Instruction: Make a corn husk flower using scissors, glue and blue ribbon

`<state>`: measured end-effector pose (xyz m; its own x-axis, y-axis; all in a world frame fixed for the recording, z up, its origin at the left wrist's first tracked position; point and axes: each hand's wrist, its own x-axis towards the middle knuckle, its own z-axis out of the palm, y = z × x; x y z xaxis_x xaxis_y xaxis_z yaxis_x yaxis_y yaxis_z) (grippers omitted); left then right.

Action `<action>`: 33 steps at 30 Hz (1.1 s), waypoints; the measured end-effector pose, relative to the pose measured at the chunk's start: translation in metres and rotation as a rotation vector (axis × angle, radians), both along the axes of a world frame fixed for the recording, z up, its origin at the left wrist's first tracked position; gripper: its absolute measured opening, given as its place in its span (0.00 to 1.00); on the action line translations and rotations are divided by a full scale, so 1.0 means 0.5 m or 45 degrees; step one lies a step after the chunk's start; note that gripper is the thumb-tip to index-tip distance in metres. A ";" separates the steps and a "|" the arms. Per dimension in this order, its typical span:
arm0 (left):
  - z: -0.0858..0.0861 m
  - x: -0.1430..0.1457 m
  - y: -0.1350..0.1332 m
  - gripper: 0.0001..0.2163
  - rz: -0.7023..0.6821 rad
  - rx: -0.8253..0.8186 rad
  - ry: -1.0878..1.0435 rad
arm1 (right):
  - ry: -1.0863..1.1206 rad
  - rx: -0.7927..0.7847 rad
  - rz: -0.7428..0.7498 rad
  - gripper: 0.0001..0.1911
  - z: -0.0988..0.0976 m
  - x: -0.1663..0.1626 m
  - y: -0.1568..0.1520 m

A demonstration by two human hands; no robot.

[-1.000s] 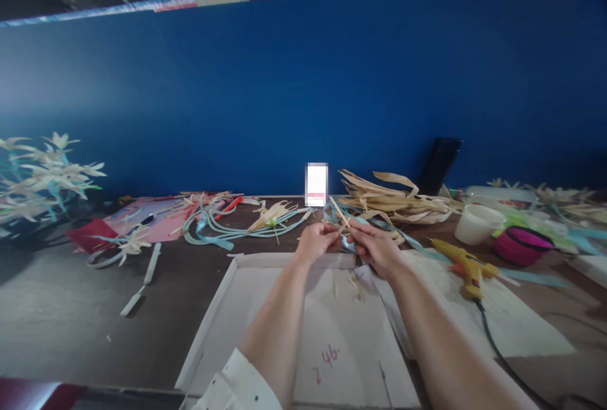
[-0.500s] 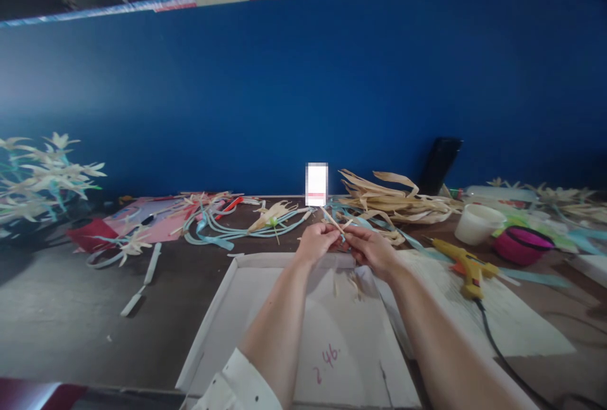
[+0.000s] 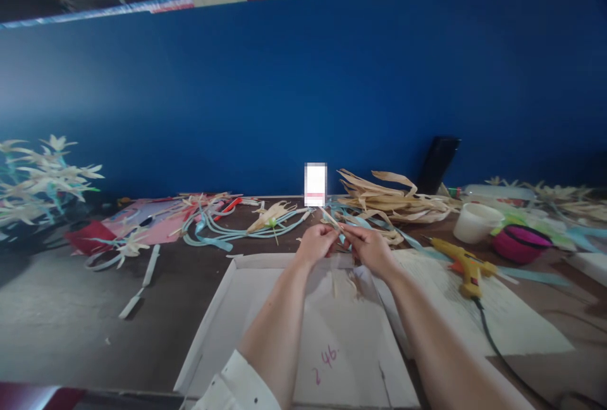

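My left hand [image 3: 317, 242] and my right hand [image 3: 370, 247] meet above the far edge of a shallow white cardboard tray [image 3: 213, 321]. Both pinch one small piece between their fingertips: a thin tan husk strip [image 3: 331, 218] that sticks up and to the left, with a bit of light blue ribbon wound at it. The fingers of both hands are curled closed around this piece. A few small husk scraps [image 3: 351, 283] lie in the tray below the hands.
A yellow glue gun [image 3: 462, 263] with a black cord lies to the right on white paper. Behind it stand a white cup [image 3: 477, 223] and a pink bowl [image 3: 519, 243]. A heap of dried husks [image 3: 393, 201], blue ribbon strips [image 3: 222, 229] and finished husk flowers [image 3: 42, 179] line the blue wall.
My right hand has drawn closer to my left, so the fingertips now touch. The husk strip between them has tipped lower and the blue ribbon loop is tucked in.
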<state>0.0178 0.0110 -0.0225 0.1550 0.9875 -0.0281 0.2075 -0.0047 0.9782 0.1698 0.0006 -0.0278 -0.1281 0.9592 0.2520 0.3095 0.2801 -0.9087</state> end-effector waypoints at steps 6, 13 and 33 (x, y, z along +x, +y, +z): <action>-0.006 0.004 0.000 0.11 -0.151 0.105 0.045 | -0.039 0.040 0.017 0.19 -0.002 0.006 0.005; 0.000 0.004 -0.005 0.11 -0.064 0.293 0.269 | -0.105 0.121 0.027 0.17 -0.007 0.002 0.004; 0.008 0.016 -0.009 0.11 0.176 0.367 0.334 | -0.329 0.371 -0.121 0.26 -0.020 -0.012 -0.001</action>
